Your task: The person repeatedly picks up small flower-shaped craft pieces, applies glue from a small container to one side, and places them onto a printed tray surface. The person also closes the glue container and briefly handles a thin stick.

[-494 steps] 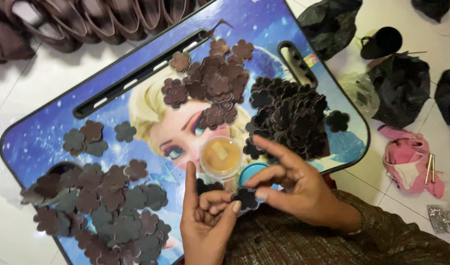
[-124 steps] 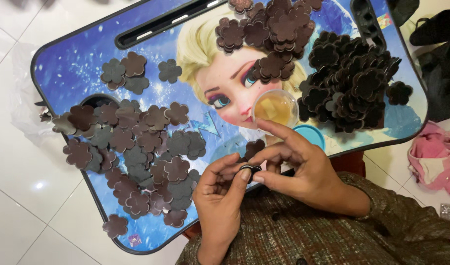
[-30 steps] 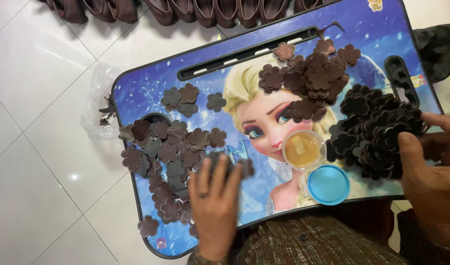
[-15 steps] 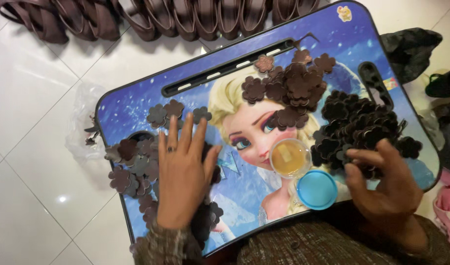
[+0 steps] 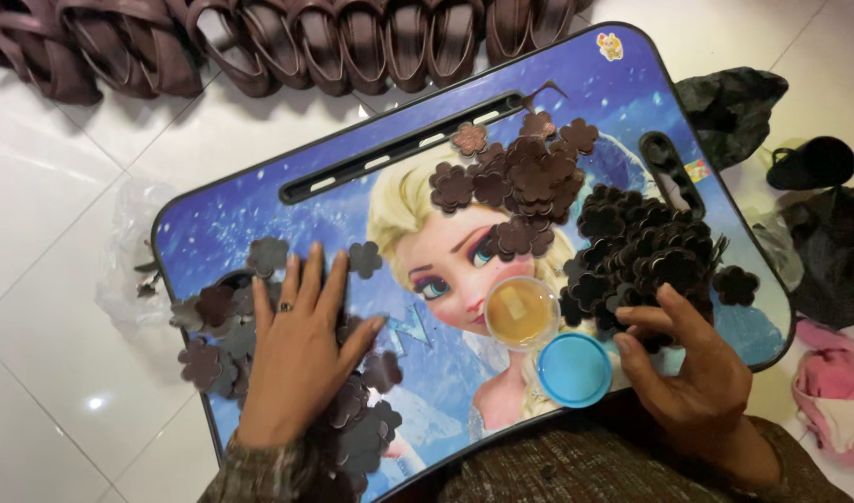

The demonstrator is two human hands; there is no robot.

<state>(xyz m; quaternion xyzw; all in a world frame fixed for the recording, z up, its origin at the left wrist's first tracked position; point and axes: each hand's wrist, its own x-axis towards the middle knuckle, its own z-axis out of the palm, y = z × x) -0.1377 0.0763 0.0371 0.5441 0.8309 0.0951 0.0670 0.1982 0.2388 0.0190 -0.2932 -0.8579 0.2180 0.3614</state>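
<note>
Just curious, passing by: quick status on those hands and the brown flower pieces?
Left hand flat, fingers spread, on left pile of flower cutouts. Right hand fingertips at edge of right pile. Open glue pot and blue lid between them.

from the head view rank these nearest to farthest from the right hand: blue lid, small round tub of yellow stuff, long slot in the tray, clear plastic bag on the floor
Measured from the right hand:
1. Blue lid, just to its left, near the tray's front edge.
2. Small round tub, a little beyond the lid, up and left.
3. Long slot, across the tray near its far edge.
4. Clear plastic bag, on the floor off the tray's left end.
</note>
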